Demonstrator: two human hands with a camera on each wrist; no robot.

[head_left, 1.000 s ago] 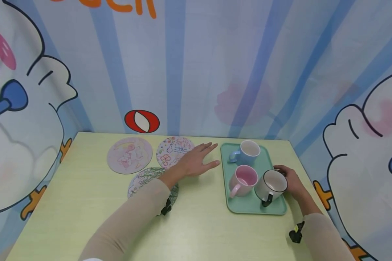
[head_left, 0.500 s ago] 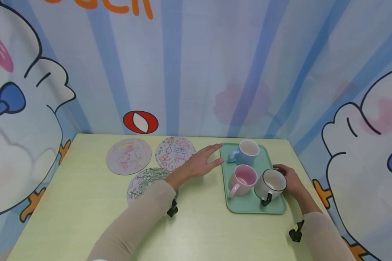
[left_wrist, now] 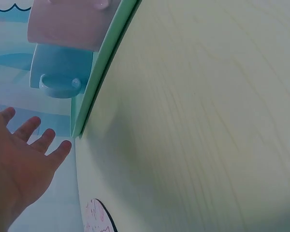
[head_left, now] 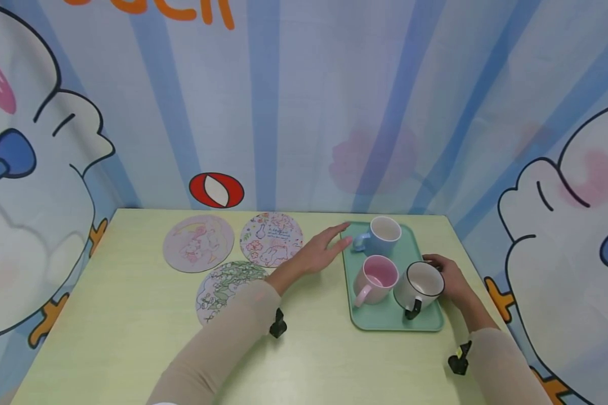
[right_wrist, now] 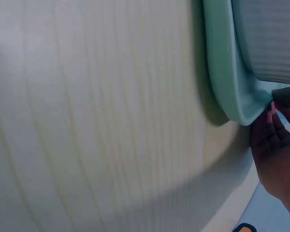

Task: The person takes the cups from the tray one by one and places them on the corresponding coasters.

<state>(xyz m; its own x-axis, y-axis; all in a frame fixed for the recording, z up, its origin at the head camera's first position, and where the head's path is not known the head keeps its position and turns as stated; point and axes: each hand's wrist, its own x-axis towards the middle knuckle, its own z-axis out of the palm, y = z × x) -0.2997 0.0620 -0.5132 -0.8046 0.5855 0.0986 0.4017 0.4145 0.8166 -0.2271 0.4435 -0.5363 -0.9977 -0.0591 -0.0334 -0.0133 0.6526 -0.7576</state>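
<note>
Pale worktop point(head_left: 344, 365): green tray point(head_left: 385, 316), long axis front-to-back; right hand point(head_left: 452, 279) pinches right edge; left hand point(head_left: 318, 252), fingers outstretched, just beside left edge.

Between left hand point(head_left: 319, 253) and right hand point(head_left: 453, 278): smooth plastic-looking tray point(head_left: 407, 244), glossy ceramic-looking pink mug point(head_left: 381, 288). Beneath them: smooth wood-grain tabletop point(head_left: 334, 365).

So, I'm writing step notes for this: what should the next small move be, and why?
Probably the left hand should grip the left side of the tray: its fingers are spread near that side, while the right hand pinches the opposite side, and three cups stand between.
</note>
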